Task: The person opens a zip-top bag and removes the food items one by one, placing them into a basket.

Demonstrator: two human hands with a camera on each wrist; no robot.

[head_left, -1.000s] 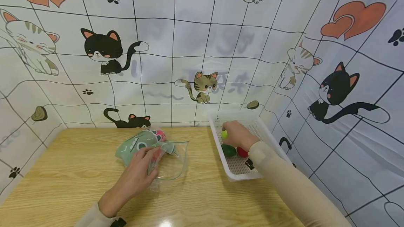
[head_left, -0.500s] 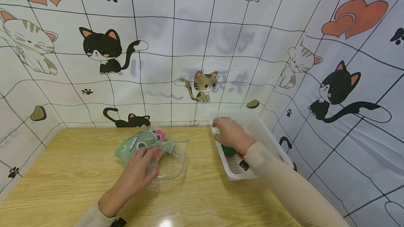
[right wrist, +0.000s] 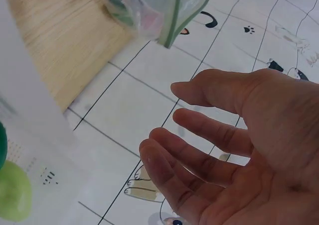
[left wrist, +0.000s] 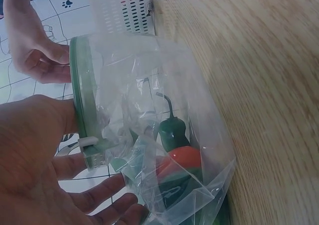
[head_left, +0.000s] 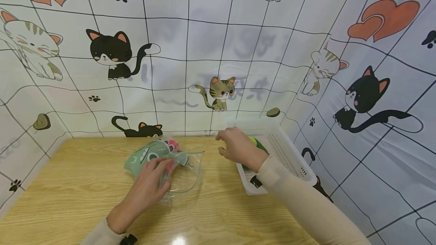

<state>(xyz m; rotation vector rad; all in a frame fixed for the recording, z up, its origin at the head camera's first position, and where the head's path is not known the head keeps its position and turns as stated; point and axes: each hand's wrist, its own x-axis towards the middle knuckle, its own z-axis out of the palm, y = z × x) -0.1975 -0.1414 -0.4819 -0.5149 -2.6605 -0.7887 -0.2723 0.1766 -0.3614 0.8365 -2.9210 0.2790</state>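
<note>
In the head view my left hand (head_left: 151,179) holds a clear zip bag (head_left: 186,179) by its mouth, which gapes to the right. A green cartoon face is printed on the bag. Through its plastic, the left wrist view shows a dark green toy pepper (left wrist: 173,133) with a curved stem and a rounded red piece (left wrist: 185,158). My right hand (head_left: 240,148) hovers over the left rim of a white basket (head_left: 293,154). In the right wrist view its fingers (right wrist: 199,155) are loosely bent, with nothing between them.
Inside the basket lie a lime-green piece (head_left: 253,140) and a dark green piece (head_left: 261,146); my right arm hides part of the inside. Both rest on a wooden table (head_left: 204,218), bag and basket side by side. A cat-printed cloth (head_left: 170,97) surrounds the table's back and sides.
My right hand has moved left from inside the basket to its left rim. More of the lime-green and dark green pieces shows behind it. The left hand and bag hold still.
</note>
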